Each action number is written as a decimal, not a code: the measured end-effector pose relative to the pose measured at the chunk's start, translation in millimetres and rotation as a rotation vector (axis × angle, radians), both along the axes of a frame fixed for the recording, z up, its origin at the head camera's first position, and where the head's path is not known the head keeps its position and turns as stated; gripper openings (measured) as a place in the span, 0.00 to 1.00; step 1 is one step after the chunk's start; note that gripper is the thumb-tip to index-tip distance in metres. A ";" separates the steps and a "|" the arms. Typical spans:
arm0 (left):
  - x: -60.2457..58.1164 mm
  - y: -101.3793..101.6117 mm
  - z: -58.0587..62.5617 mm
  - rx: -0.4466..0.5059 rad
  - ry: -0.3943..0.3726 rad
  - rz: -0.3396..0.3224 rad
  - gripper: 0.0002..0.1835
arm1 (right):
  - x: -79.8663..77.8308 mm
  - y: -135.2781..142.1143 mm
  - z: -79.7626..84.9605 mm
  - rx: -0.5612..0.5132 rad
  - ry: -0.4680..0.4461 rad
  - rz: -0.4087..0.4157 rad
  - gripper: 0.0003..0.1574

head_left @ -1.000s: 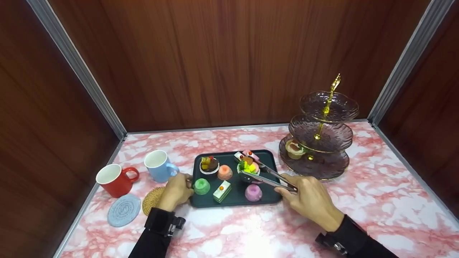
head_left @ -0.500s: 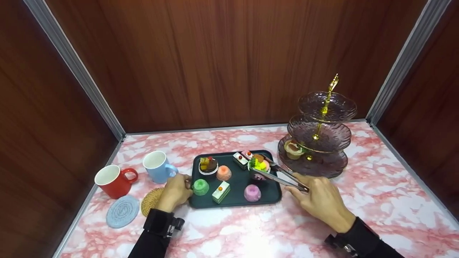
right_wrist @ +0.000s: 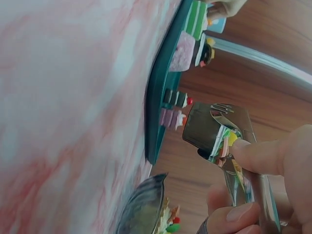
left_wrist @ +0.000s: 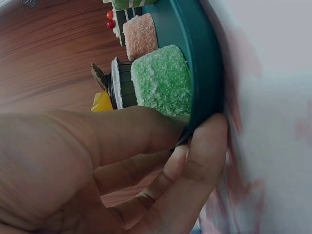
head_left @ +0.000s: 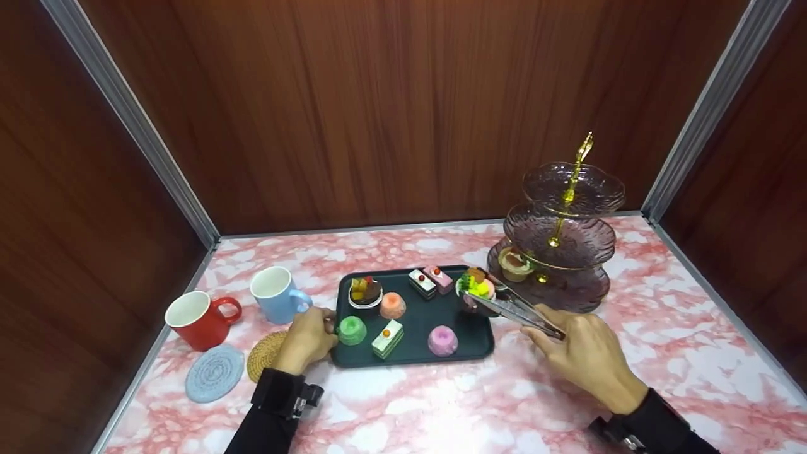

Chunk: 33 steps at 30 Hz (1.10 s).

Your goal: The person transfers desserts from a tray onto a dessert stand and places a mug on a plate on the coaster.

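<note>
My right hand [head_left: 589, 353] grips metal tongs [head_left: 526, 315], whose tips pinch a dark-cupped cupcake [head_left: 477, 289] topped with yellow, green and brown pieces. In the right wrist view the tongs [right_wrist: 248, 122] keep that cupcake raised off the tray, and the head view puts it over the right rim. My left hand [head_left: 307, 340] pinches the left edge of the dark green tray [head_left: 419, 318], thumb above and fingers below in the left wrist view. Beside those fingers sits a green sugared sweet [left_wrist: 163, 80]. The tray also bears a chocolate cupcake [head_left: 365, 292] and several small sweets and cake slices.
A three-tier glass stand [head_left: 561, 236] with a gold handle rises at the back right; a tart [head_left: 515, 265] sits on its bottom tier. On the left are a red mug [head_left: 198, 321], a blue mug [head_left: 275, 296], a grey-blue coaster [head_left: 214, 373] and a tan coaster [head_left: 263, 356].
My right hand has moved right with the tongs, carrying the cupcake from beside the cake slices to the tray's right rim. My left hand stays at the tray's left edge.
</note>
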<state>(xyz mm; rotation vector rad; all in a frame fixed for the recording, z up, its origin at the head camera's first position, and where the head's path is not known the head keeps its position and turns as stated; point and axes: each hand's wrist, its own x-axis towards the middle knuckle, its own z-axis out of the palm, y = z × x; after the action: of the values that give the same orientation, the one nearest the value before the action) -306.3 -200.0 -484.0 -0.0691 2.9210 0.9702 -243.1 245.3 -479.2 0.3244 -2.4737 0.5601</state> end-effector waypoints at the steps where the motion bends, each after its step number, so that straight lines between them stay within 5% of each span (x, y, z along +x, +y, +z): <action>1: 0.0 -0.1 0.3 -0.006 0.000 -0.002 0.26 | 0.3 1.8 0.1 0.001 0.000 -0.007 0.33; 13: -0.8 0.2 -1.4 0.015 -0.008 0.001 0.26 | 3.3 24.2 -0.9 -0.017 0.003 -0.040 0.35; 21: 0.3 -0.3 0.2 -0.016 0.017 0.003 0.16 | 5.5 38.8 -1.4 -0.025 -0.019 -0.079 0.34; 33: 1.1 0.1 0.0 0.027 -0.011 0.014 0.24 | 9.4 60.6 -0.1 -0.022 -0.023 -0.116 0.35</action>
<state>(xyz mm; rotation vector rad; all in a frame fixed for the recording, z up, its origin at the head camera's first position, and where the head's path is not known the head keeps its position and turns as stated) -305.2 -199.9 -484.0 -0.0931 2.9002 1.0070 -233.8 305.8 -479.3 0.1651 -2.4875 0.5440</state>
